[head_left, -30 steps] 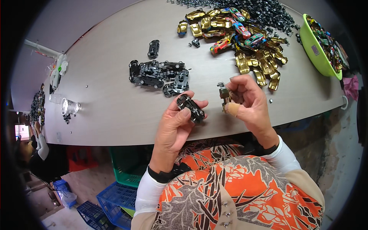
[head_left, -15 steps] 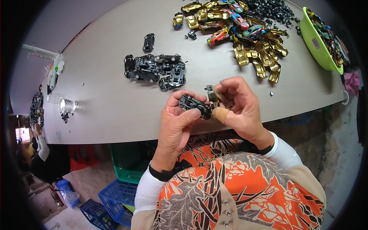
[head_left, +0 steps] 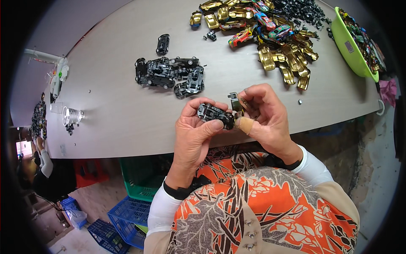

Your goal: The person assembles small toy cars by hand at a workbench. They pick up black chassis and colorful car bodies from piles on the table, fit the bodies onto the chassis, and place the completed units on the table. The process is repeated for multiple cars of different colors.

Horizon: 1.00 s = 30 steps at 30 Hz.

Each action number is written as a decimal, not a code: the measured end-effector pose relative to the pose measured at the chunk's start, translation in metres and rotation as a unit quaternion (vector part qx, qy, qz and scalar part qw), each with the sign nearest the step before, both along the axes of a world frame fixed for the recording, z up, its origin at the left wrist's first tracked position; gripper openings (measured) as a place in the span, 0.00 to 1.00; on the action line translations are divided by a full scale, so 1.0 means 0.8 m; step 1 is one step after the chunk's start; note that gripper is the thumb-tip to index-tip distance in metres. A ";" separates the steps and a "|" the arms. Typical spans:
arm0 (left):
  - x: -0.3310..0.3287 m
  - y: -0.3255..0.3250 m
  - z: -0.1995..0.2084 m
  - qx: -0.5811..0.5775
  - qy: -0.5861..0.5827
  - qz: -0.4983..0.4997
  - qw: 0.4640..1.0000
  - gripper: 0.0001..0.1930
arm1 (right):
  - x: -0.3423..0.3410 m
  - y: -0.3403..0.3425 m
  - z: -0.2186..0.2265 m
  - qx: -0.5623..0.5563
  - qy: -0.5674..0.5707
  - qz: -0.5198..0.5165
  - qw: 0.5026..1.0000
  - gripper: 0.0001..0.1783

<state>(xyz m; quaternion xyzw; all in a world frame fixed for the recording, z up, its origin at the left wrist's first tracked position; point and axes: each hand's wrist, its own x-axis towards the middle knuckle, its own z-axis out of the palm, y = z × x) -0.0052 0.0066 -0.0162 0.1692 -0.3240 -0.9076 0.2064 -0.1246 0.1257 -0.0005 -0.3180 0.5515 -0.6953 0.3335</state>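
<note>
Just over the near side of the table, my left hand (head_left: 194, 131) grips a black toy car chassis (head_left: 215, 115) between thumb and fingers, its wheels and underside turned up. My right hand (head_left: 267, 112), with a tan bandage on its thumb, pinches a shiny dark and gold toy car part (head_left: 235, 103) beside the chassis's right end. Fingers partly cover this part, so its full shape does not show. Whether the two pieces touch I cannot tell. Beyond my hands lies a cluster of black toy car chassis (head_left: 163, 72), and a single chassis (head_left: 163, 44) lies farther off.
Gold toy car bodies (head_left: 292, 59) and colourful ones are heaped at the far right, by a pile of small black parts (head_left: 302, 15). A green basin (head_left: 349, 48) of car pieces stands right. A clear cup (head_left: 72, 116) sits left. Another person (head_left: 50, 173) works far left.
Both hands stay almost in place, still holding their pieces. The toy car part in my right hand has shifted and tilted slightly. The whole view has moved a little.
</note>
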 end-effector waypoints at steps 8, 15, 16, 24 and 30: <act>0.003 -0.003 0.002 -0.028 -0.018 -0.033 0.999 0.23 | 0.001 0.001 0.001 0.008 0.015 -0.009 1.000 0.19; 0.004 -0.004 0.003 0.014 -0.029 -0.050 0.998 0.22 | 0.002 0.001 0.001 -0.010 0.034 -0.014 0.999 0.18; 0.004 -0.004 0.003 0.017 -0.031 -0.049 0.998 0.22 | 0.003 0.001 0.000 -0.009 0.042 -0.015 0.999 0.18; 0.004 0.003 0.002 -0.082 -0.049 -0.029 0.995 0.22 | 0.004 0.003 -0.008 0.020 0.159 0.003 0.987 0.20; 0.004 0.000 -0.006 -0.173 -0.034 -0.017 0.984 0.23 | -0.003 -0.002 0.002 0.014 0.201 0.054 0.978 0.18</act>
